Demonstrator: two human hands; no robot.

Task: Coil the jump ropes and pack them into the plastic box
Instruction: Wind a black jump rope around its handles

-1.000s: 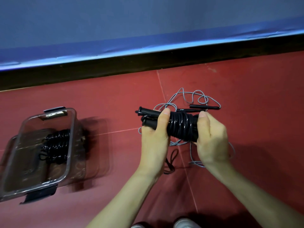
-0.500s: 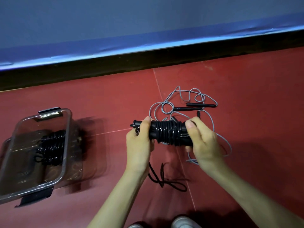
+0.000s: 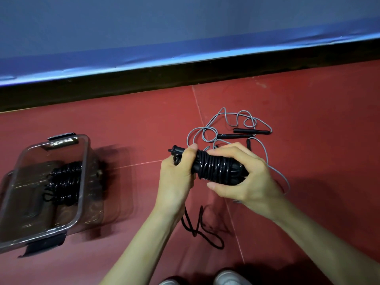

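Both hands hold a black jump rope [image 3: 216, 168] wound in tight turns round its handles, above the red floor. My left hand [image 3: 176, 177] grips the left end, where the handle tips stick out. My right hand [image 3: 244, 177] curls round the right end of the coil. A loose black tail [image 3: 202, 231] hangs down to the floor below the hands. A grey jump rope [image 3: 232, 128] with black handles lies uncoiled on the floor just behind the hands. The clear plastic box [image 3: 82, 194] stands open at the left, with a coiled black rope [image 3: 63, 182] inside.
The red floor meets a dark baseboard [image 3: 144, 83] and a blue wall [image 3: 164, 27] at the back. Two white shoe tips [image 3: 230, 278] show at the bottom edge. The box has dark latches [image 3: 45, 243] at its near and far ends.
The coil and both hands have dropped lower and slightly left. My right hand has turned from holding the coil's end to wrapping over its top. More black tail now lies on the floor.
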